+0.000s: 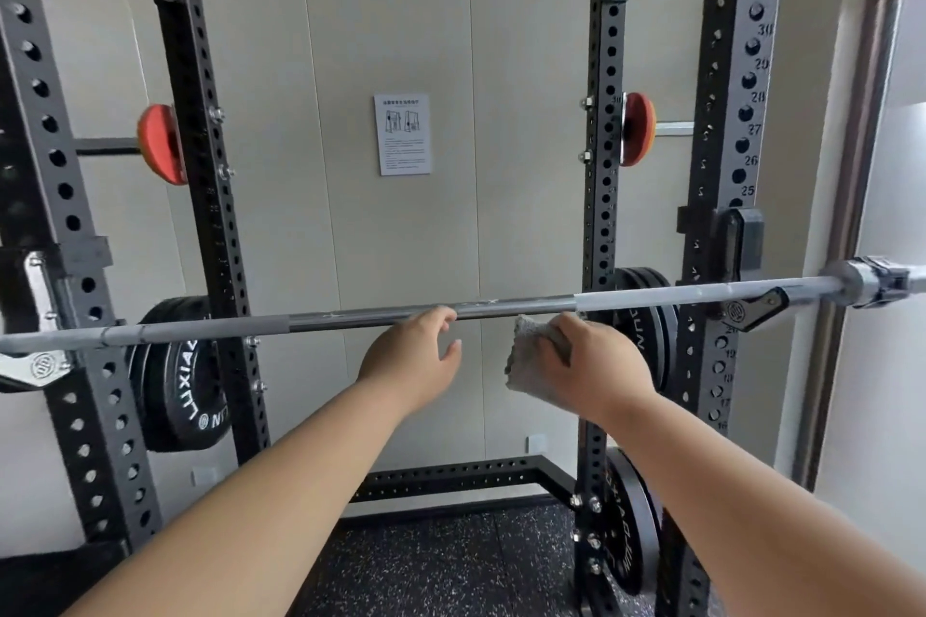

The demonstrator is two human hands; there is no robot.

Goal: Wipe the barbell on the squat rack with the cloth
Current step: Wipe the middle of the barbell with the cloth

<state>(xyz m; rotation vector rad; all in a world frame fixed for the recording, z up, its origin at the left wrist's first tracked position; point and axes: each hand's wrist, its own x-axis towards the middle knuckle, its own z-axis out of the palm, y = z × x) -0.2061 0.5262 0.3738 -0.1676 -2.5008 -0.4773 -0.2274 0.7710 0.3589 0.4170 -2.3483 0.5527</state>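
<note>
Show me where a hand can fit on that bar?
The barbell is bare between the left hook and the left hand, and between the right hand holding the cloth and the right hook. Between the hands it's tight.

"LUXIA" on plate (185, 386); 25–30 on rack upright (736, 115).

We see the barbell (351, 321) as bare grey metal, darker and shinier at its middle, paler and duller along its outer lengths. The cloth (526, 356) looks soft, grey and nubbly, and the squat rack (721, 115) is metal under a matt black, faintly grainy coat. We take the weight plates (170, 381) for matt black rubber and the floor (451, 566) for speckled rubber matting.
</note>
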